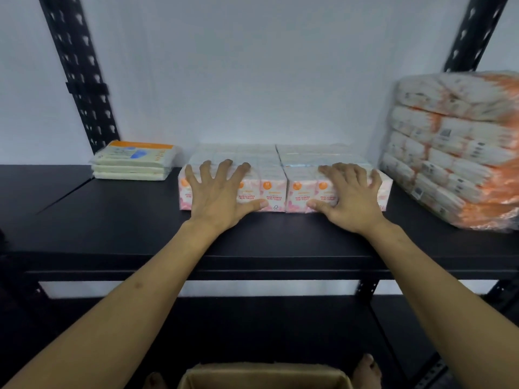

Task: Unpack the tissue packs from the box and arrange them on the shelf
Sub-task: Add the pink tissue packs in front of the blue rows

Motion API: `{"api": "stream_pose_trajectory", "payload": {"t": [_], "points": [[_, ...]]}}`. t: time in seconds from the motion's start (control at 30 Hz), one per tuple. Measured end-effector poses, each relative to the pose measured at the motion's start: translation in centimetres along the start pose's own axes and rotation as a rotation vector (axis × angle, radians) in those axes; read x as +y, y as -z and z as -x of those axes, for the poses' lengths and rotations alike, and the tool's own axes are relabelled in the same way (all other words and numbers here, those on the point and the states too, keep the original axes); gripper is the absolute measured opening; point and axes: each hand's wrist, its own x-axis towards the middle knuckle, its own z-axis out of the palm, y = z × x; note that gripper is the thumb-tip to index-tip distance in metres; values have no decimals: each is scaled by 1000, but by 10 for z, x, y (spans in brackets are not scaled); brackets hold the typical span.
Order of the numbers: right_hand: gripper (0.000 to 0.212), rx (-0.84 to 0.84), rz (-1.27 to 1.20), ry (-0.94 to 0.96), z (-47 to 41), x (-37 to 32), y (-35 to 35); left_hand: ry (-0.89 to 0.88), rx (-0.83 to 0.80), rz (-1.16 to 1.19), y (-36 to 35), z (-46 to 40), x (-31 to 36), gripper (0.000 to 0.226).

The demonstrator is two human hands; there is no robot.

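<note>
While each grip [222, 189] [351, 192] lies splayed on tissue packs [276, 175], black shelf [140, 220], white wall [252, 66].

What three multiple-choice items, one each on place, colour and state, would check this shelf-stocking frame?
1. Where does the flat stack of cream packs lie?
A. Left of the pink packs
B. On top of them
C. In the cardboard box

2. What colour is the shelf board?
A. White
B. Black
C. Orange

3. How are the hands placed?
A. Both in the box
B. One hanging free
C. Both spread flat on the pink tissue packs

Key: 1 A, it sits by the left upright. 2 B, the board is black. 3 C, left hand and right hand press the packs with open fingers.
</note>
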Motion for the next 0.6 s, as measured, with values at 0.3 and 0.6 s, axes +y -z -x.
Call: {"api": "stream_pose_trajectory", "payload": {"t": [0.3, 0.6], "points": [[99, 67, 20, -25, 26, -24, 19, -51, 184, 207, 20, 26, 13, 100], [57, 60, -8, -57, 129, -72, 18, -37, 80, 204, 18, 119, 36, 60]]}}
